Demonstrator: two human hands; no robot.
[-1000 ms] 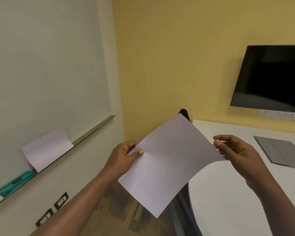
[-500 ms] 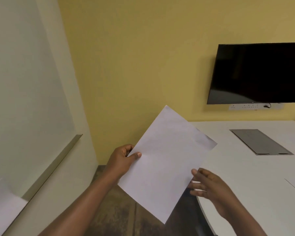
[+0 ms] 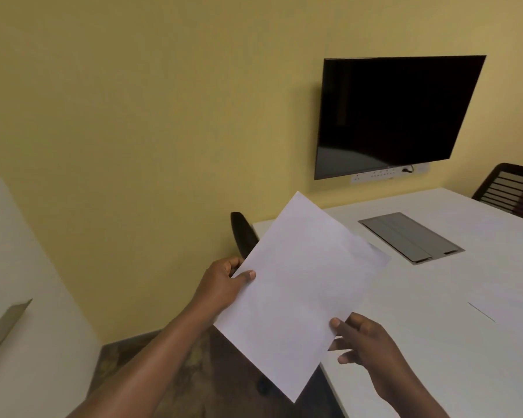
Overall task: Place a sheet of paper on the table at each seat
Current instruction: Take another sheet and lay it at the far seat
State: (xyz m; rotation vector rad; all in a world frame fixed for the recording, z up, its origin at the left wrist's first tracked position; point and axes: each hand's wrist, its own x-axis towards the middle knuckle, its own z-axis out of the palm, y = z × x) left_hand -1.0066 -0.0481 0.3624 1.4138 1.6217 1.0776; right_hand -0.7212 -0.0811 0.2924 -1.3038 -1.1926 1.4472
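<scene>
The thin white sheet of paper [image 3: 299, 297] is light and floppy, so I judge its edges best for holding. My left grip [image 3: 221, 285] pinches its left edge, thumb on top; my right grip [image 3: 366, 342] pinches the near right edge. It hangs over the white bench's [image 3: 435, 327] near left edge.

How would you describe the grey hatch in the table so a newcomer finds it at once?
Start at the black wall screen on the yellow wall; the white table stands below it. Set flush in the tabletop, just under the screen, lies the grey hatch. It is the only grey, dark-rimmed rectangle there; the sheet of paper held nearby is plain white.
</scene>
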